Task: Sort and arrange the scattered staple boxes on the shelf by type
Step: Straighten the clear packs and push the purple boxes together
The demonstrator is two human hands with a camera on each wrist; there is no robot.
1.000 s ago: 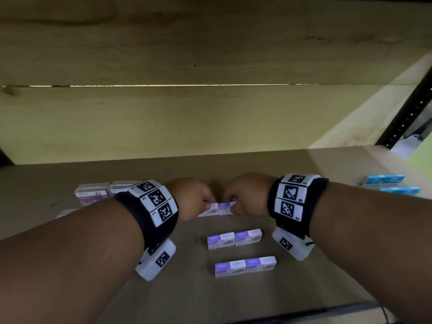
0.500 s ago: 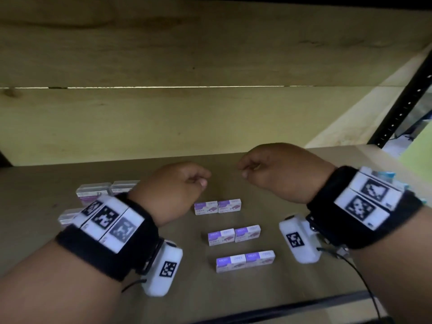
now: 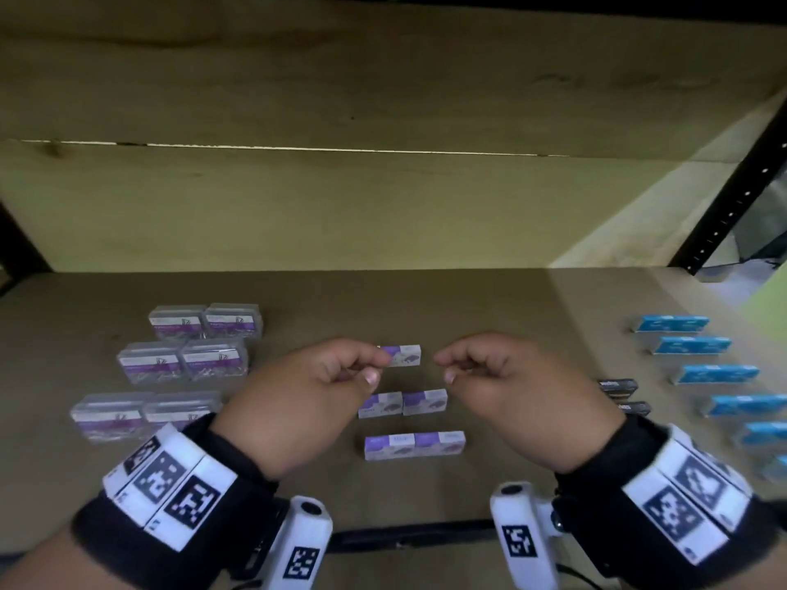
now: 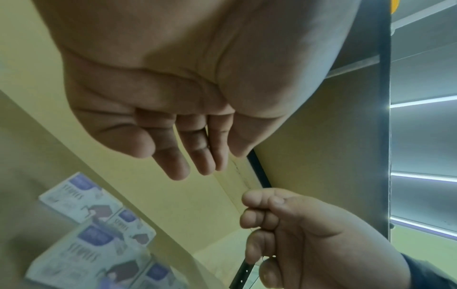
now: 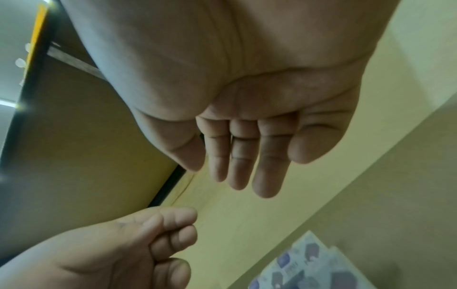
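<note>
Small purple-and-white staple boxes lie in three pairs down the middle of the shelf: a back pair point(image 3: 404, 355), a middle pair point(image 3: 423, 402) and a front pair point(image 3: 415, 445). My left hand point(image 3: 374, 368) hovers over the left end of the back pair, fingers loosely curled, holding nothing. My right hand point(image 3: 445, 368) hovers just right of that pair, also empty. The left wrist view shows my left hand point(image 4: 197, 166) with relaxed fingers above the purple boxes point(image 4: 81, 197). In the right wrist view my right hand point(image 5: 235, 176) is equally bare above the boxes point(image 5: 309, 264).
Clear plastic boxes with purple labels point(image 3: 183, 359) sit in pairs on the left. Blue boxes point(image 3: 715, 373) run in a column on the right, with two dark boxes point(image 3: 617, 387) beside them. A black upright post point(image 3: 732, 198) stands at the right, and the wooden back wall point(image 3: 383, 215) closes the rear.
A second ago both hands touched the back purple pair. They have let go, lifted off and drawn back, now hovering with loosely curled fingers.
</note>
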